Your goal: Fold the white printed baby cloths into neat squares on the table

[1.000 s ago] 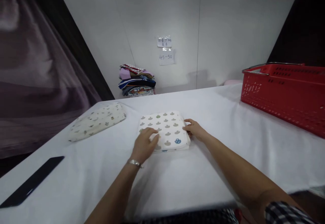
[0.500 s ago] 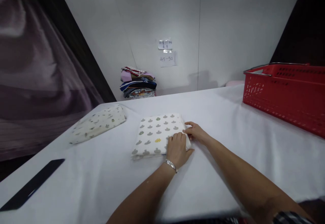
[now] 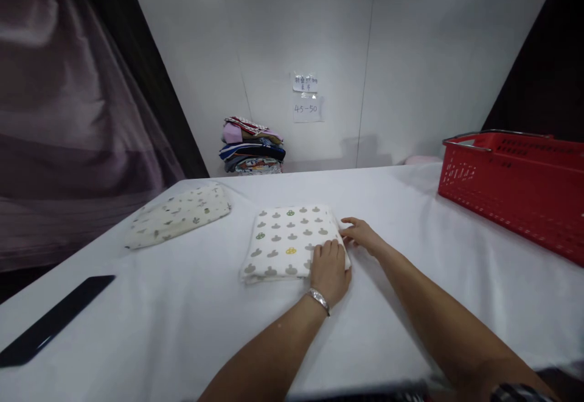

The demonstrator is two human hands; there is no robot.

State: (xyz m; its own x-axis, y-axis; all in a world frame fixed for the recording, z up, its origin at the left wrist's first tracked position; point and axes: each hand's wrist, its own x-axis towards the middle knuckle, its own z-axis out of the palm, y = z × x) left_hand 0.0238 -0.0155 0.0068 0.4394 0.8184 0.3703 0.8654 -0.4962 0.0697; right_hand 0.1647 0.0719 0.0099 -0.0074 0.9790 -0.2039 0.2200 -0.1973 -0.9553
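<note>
A white cloth [image 3: 280, 235] printed with grey, green and yellow mushrooms lies folded into a thick square on the table. My left hand [image 3: 329, 273], with a silver bracelet at the wrist, is closed on its near right corner, fingers on top and thumb at the side. At the right edge, my right hand [image 3: 362, 236] grips the folded layers; its fingertips are partly hidden by the fold, while one finger stretches out above them.
Another folded cream cloth [image 3: 180, 214] with small prints lies at the left. A dark flat strip [image 3: 57, 317] rests near the left table edge. On the right stands a red basket [image 3: 515, 189] with a metal handle. Stacked fabrics [image 3: 253, 146] sit beyond the far edge.
My left hand has gone from the left part of the mushroom cloth to its near right corner. The top layer now reaches further left and toward me. My right hand stays at the right edge.
</note>
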